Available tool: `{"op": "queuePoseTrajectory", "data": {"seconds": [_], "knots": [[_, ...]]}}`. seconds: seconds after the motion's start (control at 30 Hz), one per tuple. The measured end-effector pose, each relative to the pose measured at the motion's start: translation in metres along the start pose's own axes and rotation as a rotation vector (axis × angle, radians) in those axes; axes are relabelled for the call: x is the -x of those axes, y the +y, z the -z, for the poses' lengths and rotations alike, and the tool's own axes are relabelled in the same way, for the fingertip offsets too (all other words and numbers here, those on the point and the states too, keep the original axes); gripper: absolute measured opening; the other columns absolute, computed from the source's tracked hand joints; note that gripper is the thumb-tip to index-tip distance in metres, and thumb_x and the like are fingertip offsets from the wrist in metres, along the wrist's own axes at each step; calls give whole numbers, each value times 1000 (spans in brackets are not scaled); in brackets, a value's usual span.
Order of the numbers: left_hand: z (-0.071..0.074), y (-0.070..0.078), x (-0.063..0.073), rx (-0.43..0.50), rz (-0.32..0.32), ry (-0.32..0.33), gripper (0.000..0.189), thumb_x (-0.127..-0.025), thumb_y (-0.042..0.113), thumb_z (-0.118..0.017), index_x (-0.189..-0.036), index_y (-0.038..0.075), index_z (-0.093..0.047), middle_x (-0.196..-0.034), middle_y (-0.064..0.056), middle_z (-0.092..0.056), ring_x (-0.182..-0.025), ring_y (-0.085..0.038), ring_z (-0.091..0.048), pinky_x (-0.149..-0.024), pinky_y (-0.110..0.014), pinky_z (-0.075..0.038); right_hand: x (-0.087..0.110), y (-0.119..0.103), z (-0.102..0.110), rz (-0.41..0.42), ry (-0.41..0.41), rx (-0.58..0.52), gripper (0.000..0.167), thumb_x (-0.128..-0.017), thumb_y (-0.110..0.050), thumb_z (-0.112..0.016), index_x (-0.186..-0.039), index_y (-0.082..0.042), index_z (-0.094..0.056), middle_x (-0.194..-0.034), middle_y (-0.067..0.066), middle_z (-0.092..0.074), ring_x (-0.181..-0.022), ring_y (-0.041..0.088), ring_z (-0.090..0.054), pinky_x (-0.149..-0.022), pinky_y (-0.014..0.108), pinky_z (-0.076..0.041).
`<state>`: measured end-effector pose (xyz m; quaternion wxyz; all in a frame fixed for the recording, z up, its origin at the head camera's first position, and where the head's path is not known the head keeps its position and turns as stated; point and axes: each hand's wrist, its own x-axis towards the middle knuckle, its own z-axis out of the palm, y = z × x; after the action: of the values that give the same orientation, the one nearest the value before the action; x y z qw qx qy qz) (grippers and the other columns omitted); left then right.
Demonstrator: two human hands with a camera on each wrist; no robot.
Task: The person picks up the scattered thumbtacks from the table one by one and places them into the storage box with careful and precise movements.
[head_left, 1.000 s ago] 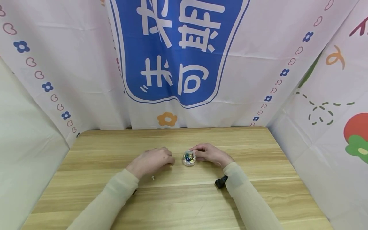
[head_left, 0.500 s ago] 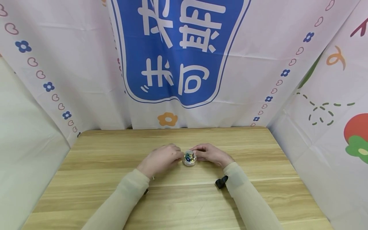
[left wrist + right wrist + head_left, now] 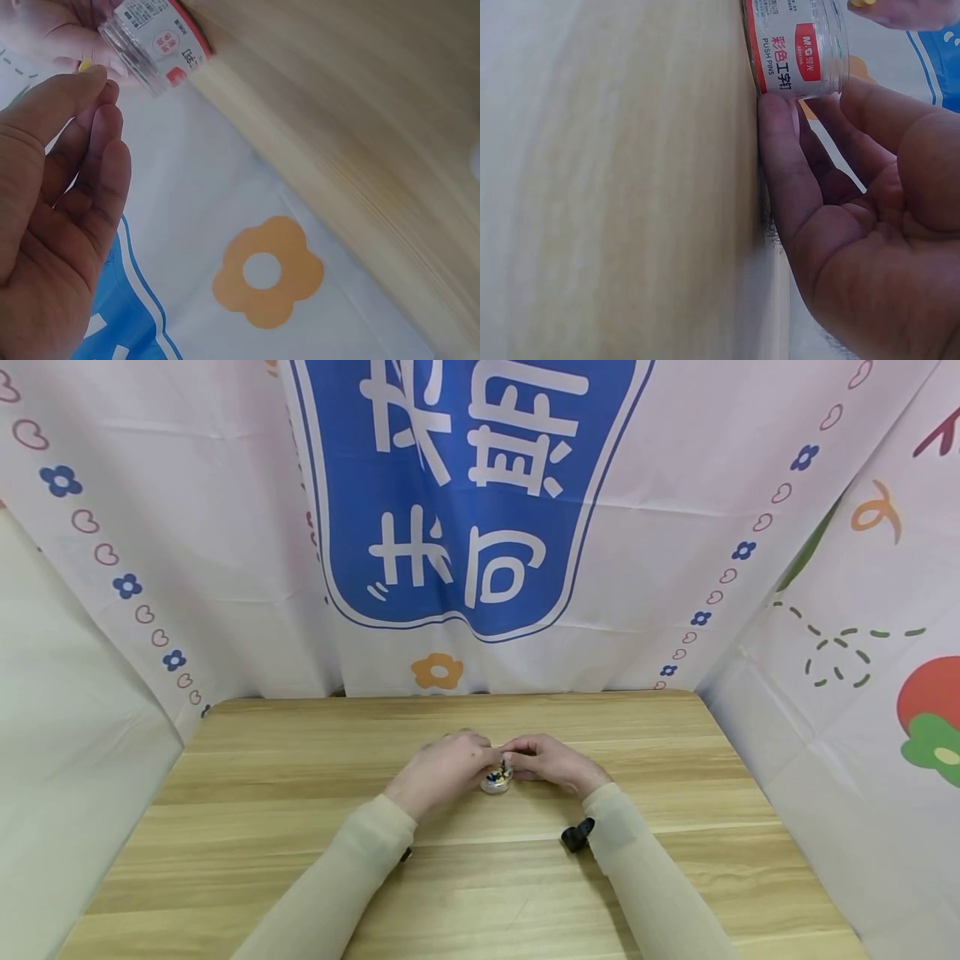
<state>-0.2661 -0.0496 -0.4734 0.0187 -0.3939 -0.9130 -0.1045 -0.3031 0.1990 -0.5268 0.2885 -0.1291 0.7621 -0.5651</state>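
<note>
A small clear jar of push pins [image 3: 496, 783] stands on the wooden table, with blue, yellow and other coloured pins inside. Its label reads "PUSH PINS" on the jar [image 3: 799, 52] in the right wrist view. From the right side, my right hand [image 3: 551, 762] holds the jar with thumb and fingers at its wall. Over the open mouth, my left hand [image 3: 444, 770] pinches a yellow push pin [image 3: 85, 66] between thumb and forefinger. The yellow pin [image 3: 862, 3] also shows at the top edge of the right wrist view. The left fingers partly cover the jar in the head view.
The wooden table [image 3: 300, 760] ends at a printed white cloth [image 3: 247, 635] hung behind it, with more cloth at both sides. A black device [image 3: 577, 835] sits under the right wrist.
My left hand has moved right with the yellow push pin, from the table to over the jar. A pale push pin on the table is now hidden by the left arm. The right hand stays put.
</note>
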Motion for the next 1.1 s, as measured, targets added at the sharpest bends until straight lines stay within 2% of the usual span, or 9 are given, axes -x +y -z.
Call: {"op": "queuePoseTrajectory", "data": {"seconds": [0.17,0.37,0.63,0.9,1.1], "knots": [[0,1,-3,-1,-5,-2,6,-112,17,-83,-114,17,-88,-102,1,-84,-98,-19,-78,-89,-38,-69,-1,0,-1,4,-6,-7,40,-123,-10,-59,-159,7,-65,-164,28,-67,-142,27,-74,-119,37,-65],[4,-6,5,-6,-11,-16,6,-108,15,-87,-113,17,-88,-102,2,-83,-95,-15,-75,-88,-36,-68,-1,1,-1,12,2,-9,39,-123,-9,-60,-157,8,-66,-162,29,-68,-140,27,-77,-118,36,-66],[7,-24,30,-45,-41,-55,6,-104,11,-90,-108,15,-86,-99,3,-82,-94,-15,-74,-91,-35,-68,-2,0,-1,-3,4,-13,39,-123,-9,-59,-159,7,-66,-166,30,-65,-139,25,-75,-121,40,-64],[7,-40,58,-72,-149,-64,12,-102,10,-92,-97,15,-83,-90,6,-79,-86,-9,-71,-85,-30,-66,-2,1,0,-5,-4,-15,39,-123,-8,-58,-159,7,-65,-163,29,-66,-135,22,-76,-118,36,-65],[11,-46,77,-70,-141,-85,19,-100,5,-93,-91,17,-80,-86,8,-73,-81,-5,-62,-77,-25,-60,-2,2,-1,-9,-3,-17,39,-123,-8,-58,-158,7,-66,-162,29,-67,-131,19,-76,-116,34,-66]]}}
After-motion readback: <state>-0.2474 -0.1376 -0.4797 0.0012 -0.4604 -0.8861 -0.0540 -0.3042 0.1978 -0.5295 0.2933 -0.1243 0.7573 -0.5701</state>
